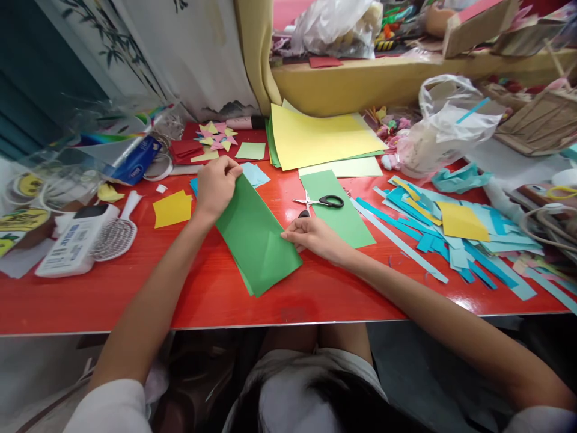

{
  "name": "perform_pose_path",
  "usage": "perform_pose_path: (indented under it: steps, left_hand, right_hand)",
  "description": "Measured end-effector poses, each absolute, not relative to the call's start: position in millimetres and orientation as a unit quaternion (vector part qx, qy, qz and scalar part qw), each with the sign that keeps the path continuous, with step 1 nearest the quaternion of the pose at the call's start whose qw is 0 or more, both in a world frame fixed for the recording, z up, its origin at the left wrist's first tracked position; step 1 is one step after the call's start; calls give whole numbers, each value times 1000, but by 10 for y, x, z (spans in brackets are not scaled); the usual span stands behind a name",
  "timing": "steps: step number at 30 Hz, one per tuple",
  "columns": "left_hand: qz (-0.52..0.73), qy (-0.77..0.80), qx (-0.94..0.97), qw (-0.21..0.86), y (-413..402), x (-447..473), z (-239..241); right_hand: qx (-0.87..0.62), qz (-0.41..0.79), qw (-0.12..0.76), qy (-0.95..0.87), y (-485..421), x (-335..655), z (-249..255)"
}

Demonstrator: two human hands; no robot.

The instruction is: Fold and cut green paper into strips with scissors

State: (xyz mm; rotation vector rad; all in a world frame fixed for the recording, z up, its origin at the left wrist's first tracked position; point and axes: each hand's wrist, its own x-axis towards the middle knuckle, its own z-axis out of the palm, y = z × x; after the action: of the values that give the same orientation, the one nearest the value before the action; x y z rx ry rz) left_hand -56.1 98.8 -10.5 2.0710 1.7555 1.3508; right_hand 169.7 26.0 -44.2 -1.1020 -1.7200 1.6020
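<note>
A dark green sheet of paper (259, 240), folded or doubled into a long strip, is held slanting over the red table. My left hand (217, 186) pinches its upper end, with thumb and fingers pressed together. On its right edge, lower down, my right hand (313, 237) pinches the paper too. Scissors (331, 201) with black handles lie just beyond my right hand, partly hidden by it. Under them rests a lighter green strip of paper (345, 225). Left of my left hand is a yellow paper square (172, 208).
Large yellow sheets (324, 135) lie at the back. Blue paper strips (469, 246) are heaped at the right, near a plastic bag (451, 132). A hairbrush (118, 234) and a white bottle (76, 240) lie left. The red table's (342, 294) front edge is close to my lap.
</note>
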Motion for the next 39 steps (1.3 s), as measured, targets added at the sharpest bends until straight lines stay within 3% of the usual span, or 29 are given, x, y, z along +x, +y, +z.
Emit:
perform_pose_path:
  steps: [10, 14, 19, 20, 22, 26, 28, 30, 34, 39]
  left_hand:
    - [483, 613, 626, -2, 1072, -983, 40]
    - [539, 573, 605, -124, 982, -1165, 194]
    - [649, 437, 543, -307, 574, -877, 342]
    - [589, 417, 628, -293, 462, -745, 316]
    - [418, 330, 836, -131, 233, -445, 202]
    - [183, 237, 950, 91, -131, 133, -107]
    - [145, 209, 959, 123, -201, 306, -203]
    - [187, 250, 944, 105, -170, 356, -230]
    - [397, 469, 785, 82, 160, 151, -164]
    - [482, 582, 581, 301, 588, -187, -143]
  right_hand:
    - [-356, 698, 242, -572, 208, 1700, -426]
    - [-356, 702, 235, -570, 206, 1710, -427]
    - [-330, 736, 338, -485, 319, 1759, -329]
    - [-324, 744, 355, -465, 359, 1789, -298]
    - [-325, 747, 384, -435, 445, 1871, -250]
    - [-403, 677, 435, -436, 585, 2041, -266]
    - [-451, 626, 450, -450, 617, 2082, -309]
    - [-468, 592, 455, -472, 623, 2091, -343]
    - [-413, 599, 441, -526, 593, 2072, -347]
    - [-372, 626, 435, -530, 560, 2059, -322]
